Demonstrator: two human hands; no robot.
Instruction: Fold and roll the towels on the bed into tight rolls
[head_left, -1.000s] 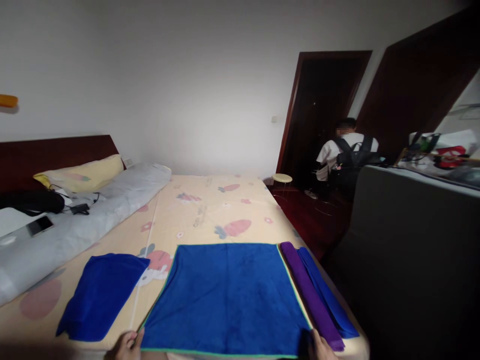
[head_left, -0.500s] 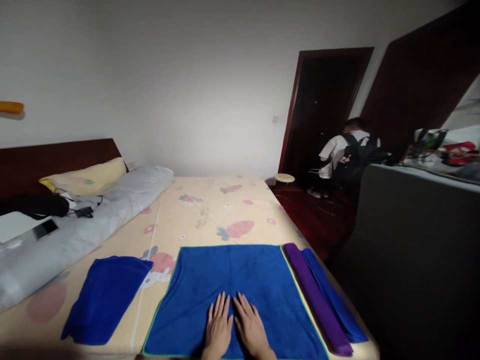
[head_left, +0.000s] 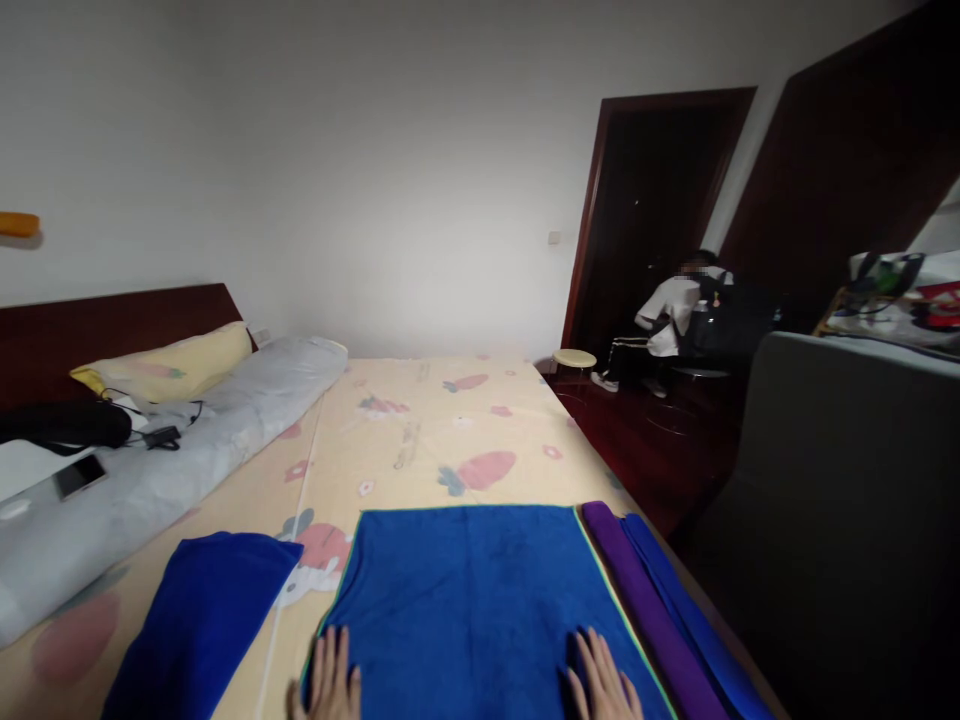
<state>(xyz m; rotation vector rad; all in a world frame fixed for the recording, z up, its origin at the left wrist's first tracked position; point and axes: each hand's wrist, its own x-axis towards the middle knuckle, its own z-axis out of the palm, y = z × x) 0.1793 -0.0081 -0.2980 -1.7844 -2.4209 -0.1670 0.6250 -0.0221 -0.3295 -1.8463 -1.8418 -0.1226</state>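
A blue towel (head_left: 465,590) with a thin green edge lies spread out on the bed. My left hand (head_left: 328,680) rests flat across its left edge near the front, fingers stretched out. Toward the towel's right side, my right hand (head_left: 602,680) lies with fingers spread on the cloth. Neither hand holds anything. Just right of the towel is a long folded purple cloth (head_left: 652,610), with a folded blue cloth (head_left: 690,610) alongside it. Left of my left hand sits another folded blue cloth (head_left: 202,620).
The bed sheet (head_left: 405,430) has a carrot print. A rolled grey quilt (head_left: 247,400), a yellow pillow (head_left: 172,362) and a phone (head_left: 79,476) are at the left. A person (head_left: 667,310) sits by the door, near a round stool (head_left: 574,360). A dark panel (head_left: 847,500) stands at the right.
My hands have moved apart from the towel's middle, the left to its left edge and the right toward its right side. The seated person has shifted posture. The view has moved slightly.
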